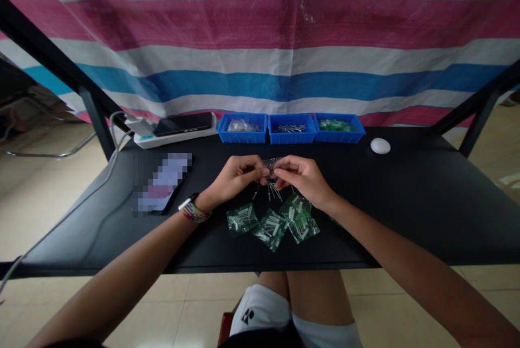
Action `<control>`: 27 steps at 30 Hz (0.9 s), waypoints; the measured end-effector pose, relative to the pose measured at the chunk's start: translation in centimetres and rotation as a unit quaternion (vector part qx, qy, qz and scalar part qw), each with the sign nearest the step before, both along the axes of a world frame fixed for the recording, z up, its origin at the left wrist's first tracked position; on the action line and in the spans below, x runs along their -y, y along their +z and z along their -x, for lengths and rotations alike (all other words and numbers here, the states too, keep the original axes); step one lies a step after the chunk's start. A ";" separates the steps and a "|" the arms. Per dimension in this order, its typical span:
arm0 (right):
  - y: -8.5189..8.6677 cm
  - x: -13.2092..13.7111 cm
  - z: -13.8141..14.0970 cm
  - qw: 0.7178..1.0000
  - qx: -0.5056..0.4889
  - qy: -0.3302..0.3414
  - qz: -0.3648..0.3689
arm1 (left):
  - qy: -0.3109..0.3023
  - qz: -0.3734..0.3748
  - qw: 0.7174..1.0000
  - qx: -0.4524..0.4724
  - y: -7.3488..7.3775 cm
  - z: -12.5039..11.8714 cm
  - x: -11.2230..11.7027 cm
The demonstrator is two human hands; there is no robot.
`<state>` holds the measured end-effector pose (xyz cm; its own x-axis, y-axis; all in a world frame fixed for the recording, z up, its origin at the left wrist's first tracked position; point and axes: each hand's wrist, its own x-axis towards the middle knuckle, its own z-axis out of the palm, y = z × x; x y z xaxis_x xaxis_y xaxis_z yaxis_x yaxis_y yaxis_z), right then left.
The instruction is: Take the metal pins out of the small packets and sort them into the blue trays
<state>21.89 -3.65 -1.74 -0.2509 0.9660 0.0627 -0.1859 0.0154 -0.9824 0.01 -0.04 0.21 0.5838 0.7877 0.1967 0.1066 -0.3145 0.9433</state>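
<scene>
The person's left hand (244, 175) and right hand (304, 175) meet above the black tabletop (410, 201), thumbs and fingertips pinching a small clear plastic bag (272, 162) between them, just in front of the middle blue bin. Whether anything is inside it is too small to tell. Below the fingers, a few loose metal pins (274, 193) lie fanned on the table. Nearer the person, what look like four green plastic packets (271, 229) lie flat, the right-hand ones overlapping; slim white pieces show in them, so these appear already filled, though whether they are sealed cannot be told. By this view, the clear bag seems to be midway through handling, and the loose pins are not packed. Plenty appears left: the left blue bin (244, 137) holds clear plastic pieces, the middle blue bin (292, 138) metal pins, and the right blue bin (341, 137) green pieces.
</scene>
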 end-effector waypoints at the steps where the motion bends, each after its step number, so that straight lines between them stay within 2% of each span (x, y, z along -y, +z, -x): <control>1: 0.0 0.0 0.0 1.000 -0.002 0.003 0.004 | -0.003 0.001 1.000 0.002 0.1 0.0 0.0; 6: 0.3 0.3 0.2 1.000 -0.010 0.007 0.011 | -0.012 -0.007 1.000 -0.014 0.1 0.4 -0.2; 11: 0.4 0.3 0.1 1.000 -0.013 0.006 0.012 | -0.043 0.024 0.999 -0.017 -0.2 0.4 -0.3; 17: 0.3 0.2 0.0 1.000 -0.017 0.019 0.013 | -0.033 0.021 0.999 -0.006 0.1 0.0 0.0; 23: 0.6 0.3 0.0 1.000 -0.008 -0.024 -0.019 | -0.035 0.014 0.999 -0.021 0.1 0.2 -0.3; 27: 1.1 0.6 -0.1 0.995 0.019 -0.064 -0.077 | -0.036 0.065 0.997 -0.018 -0.2 0.2 -0.5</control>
<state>21.99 -4.28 -0.59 -0.1307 0.9701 0.2046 -0.1347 0.1871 -0.9731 -0.24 0.46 0.04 0.6453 0.7604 0.0728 0.1227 -0.1973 0.9726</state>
